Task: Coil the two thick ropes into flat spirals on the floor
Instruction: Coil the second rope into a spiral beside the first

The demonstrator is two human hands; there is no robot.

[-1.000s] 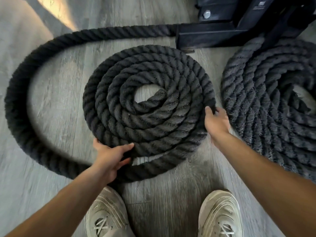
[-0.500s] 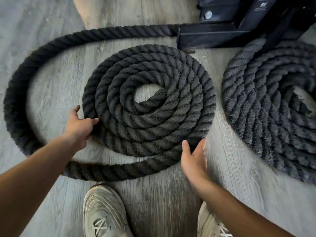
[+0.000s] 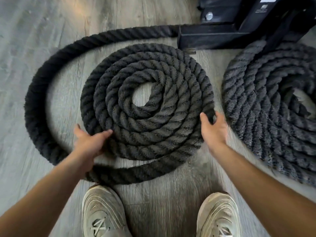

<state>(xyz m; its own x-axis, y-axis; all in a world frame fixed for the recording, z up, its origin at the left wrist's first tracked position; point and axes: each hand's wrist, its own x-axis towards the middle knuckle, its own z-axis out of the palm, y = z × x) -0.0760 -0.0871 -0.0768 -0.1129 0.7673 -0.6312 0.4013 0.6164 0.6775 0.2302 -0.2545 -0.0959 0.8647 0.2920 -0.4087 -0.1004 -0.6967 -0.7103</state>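
On the grey wood-plank floor (image 3: 42, 31), centre of view, lies a thick black twisted rope wound into a flat spiral coil (image 3: 147, 101), several turns, small bare gap of floor in its middle. The rope's loose uncoiled tail (image 3: 35, 103) runs from the near edge of the coil, sweeps wide around the left side well apart from the turns, arcs over the top and meets the black metal frame base (image 3: 222, 33) at upper right. Second thick dark rope coil (image 3: 266, 103) lies flat to the right, near the first but not touching it, partly cut off by the frame edge, its far side tucked under the metal base. Left hand (image 3: 90, 142) rests on the near-left edge of the centre coil, thumb out to the left on the floor side, fingers stretched over the outer turns; forearm crosses over the loose tail. Right hand (image 3: 213, 127) is on the right edge of the same coil, thumb on top of the outermost turn, fingers curled round its outer side, pinching that turn. Hands are well apart, one on each side of the coil. Two beige mesh sneakers (image 3: 104, 214) at the bottom, toes pointing at the coil, the left one just beside the tail. Edges slightly blurred.
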